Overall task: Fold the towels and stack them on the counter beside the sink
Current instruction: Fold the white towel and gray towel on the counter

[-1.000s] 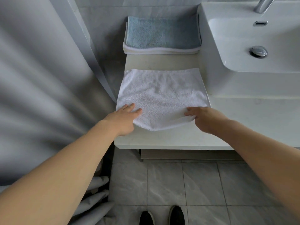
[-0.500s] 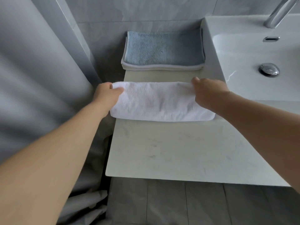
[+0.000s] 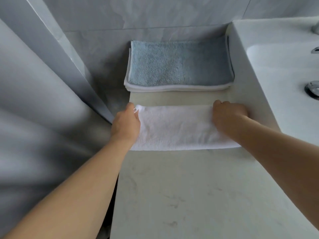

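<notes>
Blue towel (image 3: 179,66) lies folded and stacked. I grip the white towel (image 3: 174,128) — left hand (image 3: 126,125), right hand (image 3: 227,116), fingers curled on its ends — folded, not yet stacked.

Folded towel (image 3: 174,128) lies on the counter (image 3: 181,195), before the stack (image 3: 179,66) (sink (image 3: 276,66) right).

A white towel (image 3: 174,128), folded into a long band, is laid flat across the pale counter (image 3: 181,195). Behind it, apart, a blue towel (image 3: 179,64) is stacked on folded white ones.
</notes>
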`<state>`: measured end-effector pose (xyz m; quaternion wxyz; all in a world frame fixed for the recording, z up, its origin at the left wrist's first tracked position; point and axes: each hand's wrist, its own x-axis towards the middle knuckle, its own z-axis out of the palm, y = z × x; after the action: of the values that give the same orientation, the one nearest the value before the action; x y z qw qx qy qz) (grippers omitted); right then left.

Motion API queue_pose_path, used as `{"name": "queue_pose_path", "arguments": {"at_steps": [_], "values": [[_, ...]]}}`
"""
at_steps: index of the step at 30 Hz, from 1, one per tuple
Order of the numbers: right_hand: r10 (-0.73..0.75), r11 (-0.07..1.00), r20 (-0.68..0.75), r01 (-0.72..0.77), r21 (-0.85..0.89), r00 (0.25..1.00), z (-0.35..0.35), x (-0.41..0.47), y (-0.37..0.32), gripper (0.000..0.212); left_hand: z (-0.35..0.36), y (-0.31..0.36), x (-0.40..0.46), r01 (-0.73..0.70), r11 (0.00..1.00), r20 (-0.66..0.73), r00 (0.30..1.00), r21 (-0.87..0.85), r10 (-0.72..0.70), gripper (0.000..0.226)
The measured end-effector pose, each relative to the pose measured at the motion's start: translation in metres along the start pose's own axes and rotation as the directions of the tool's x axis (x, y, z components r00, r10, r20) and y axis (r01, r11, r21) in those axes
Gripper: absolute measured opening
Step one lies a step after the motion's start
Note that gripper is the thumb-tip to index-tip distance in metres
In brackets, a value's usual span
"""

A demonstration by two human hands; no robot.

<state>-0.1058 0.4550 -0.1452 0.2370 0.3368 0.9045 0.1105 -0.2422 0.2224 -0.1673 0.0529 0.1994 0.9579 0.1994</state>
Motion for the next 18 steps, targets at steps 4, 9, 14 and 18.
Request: {"name": "queue_pose_path", "arguments": {"at_steps": [4, 9, 14, 18], "values": [[-0.064, 0.987, 0.175, 0.088, -0.134, 0.982, -0.025, 0.024, 0.001, 0.035, 0.014, 0.005, 0.024, -0.024, 0.998, -0.032, 0.999, 0.066, 0.026, 0.022], [-0.010, 0.998, 0.024, 0.011, -0.059, 1.000, -0.031, 0.039, 0.004, 0.036, 0.023, 0.014, 0.040, 0.061, 0.998, -0.103, 0.993, 0.009, -0.060, 0.027], [-0.020, 0.987, -0.612, 0.113, 0.113, 0.791, 0.012, 0.031, 0.003, 0.033, 0.016, 0.016, 0.054, 0.221, 0.961, -0.065, 0.970, -0.166, -0.234, 0.029], [-0.088, 0.874, -0.466, 0.293, 0.388, 0.880, 0.041, 0.016, -0.021, 0.058, 0.009, 0.020, 0.040, 0.020, 1.000, -0.305, 0.952, 0.022, -0.012, 0.040]]}}
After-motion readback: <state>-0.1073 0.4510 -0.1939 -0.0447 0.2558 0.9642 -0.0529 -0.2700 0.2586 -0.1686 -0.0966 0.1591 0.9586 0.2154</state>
